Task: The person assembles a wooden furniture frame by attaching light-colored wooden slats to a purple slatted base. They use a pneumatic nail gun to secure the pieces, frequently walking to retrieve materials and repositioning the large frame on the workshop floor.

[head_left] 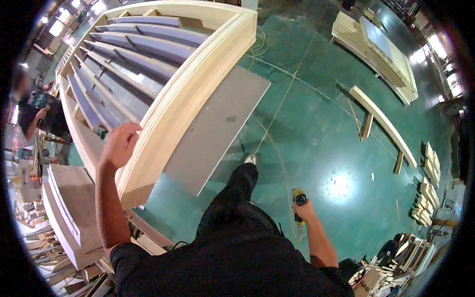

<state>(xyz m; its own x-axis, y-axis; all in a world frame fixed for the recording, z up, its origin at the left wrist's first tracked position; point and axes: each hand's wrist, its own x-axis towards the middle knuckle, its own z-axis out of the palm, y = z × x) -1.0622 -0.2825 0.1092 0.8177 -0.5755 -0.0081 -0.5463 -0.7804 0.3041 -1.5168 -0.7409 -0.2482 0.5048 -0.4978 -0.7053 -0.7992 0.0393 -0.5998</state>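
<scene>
My left hand (121, 143) is closed, its fingers curled at the inner edge of a large pale wooden frame (185, 94). Whether anything small sits inside those fingers is hidden. Bluish-grey slats with pale edges (148, 47) run across the frame's inside, joined by short crosspieces. Down at my right side, my right hand (307, 213) grips a yellow and black power drill (299, 198), held away from the frame over the green floor. A flat grey board (217, 123) shows low along the frame's right side.
Another person (37, 111) stands beyond the frame at the far left. A long timber (383, 121) rests on short supports at right, with stacked panels (378, 54) behind. Wood offcuts (391, 267) lie lower right; a wooden box-like piece (74, 208) stands lower left. A cable (260, 44) curls on the floor.
</scene>
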